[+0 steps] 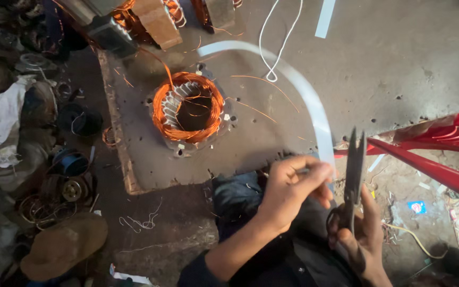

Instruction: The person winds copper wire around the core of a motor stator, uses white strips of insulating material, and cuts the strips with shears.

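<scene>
Pinched between thumb and fingers of the left hand [293, 183]: near end of a long white strip [309, 98], which arcs away over the concrete floor [399, 58] toward a copper-wound motor core [188, 109]. Right hand [359, 234] clenched on dark scissors [354, 172], blades upright, just beside the strip's held end. Strip, by judgement: light, thin, springy, smooth, likely slippery; best held close to the end. Red plastic chair [442, 154] at right

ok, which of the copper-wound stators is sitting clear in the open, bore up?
The round stator mid-slab, copper coils ringing its open bore. The other wound cores lie at the top edge, cut off by the frame.
</scene>
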